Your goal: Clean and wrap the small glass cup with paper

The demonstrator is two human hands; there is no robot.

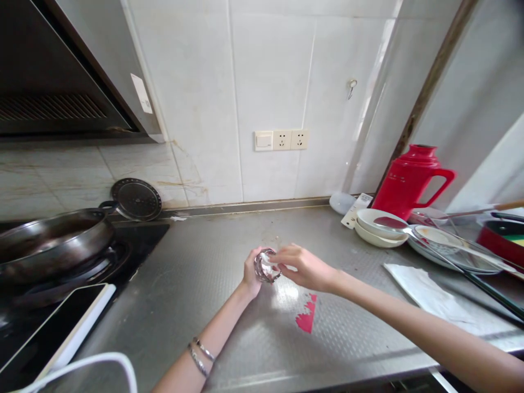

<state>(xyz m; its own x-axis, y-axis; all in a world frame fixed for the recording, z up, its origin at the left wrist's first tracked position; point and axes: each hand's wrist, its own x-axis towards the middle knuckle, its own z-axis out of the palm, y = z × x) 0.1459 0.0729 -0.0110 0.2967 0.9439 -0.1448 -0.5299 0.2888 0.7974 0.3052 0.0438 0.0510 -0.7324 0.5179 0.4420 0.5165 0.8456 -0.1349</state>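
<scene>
My left hand (251,274) is wrapped round a small crinkled, silvery packet (258,266), holding it above the steel counter. Its mouth faces me, and something white (267,269) shows inside; what it is I cannot make out. My right hand (301,266) comes in from the right, its fingers bent together at the packet's rim. Whether those fingertips grip the rim or the white stuff is unclear. Below my right hand, a torn red scrap (306,317) lies flat on the counter.
On the left, a metal pan (53,243) sits on the black hob, with a phone (53,333) and white cable (102,357) nearer me. To the right stand a red thermos jug (403,180), stacked bowls (379,237), a white cloth (429,295) and long-handled utensils.
</scene>
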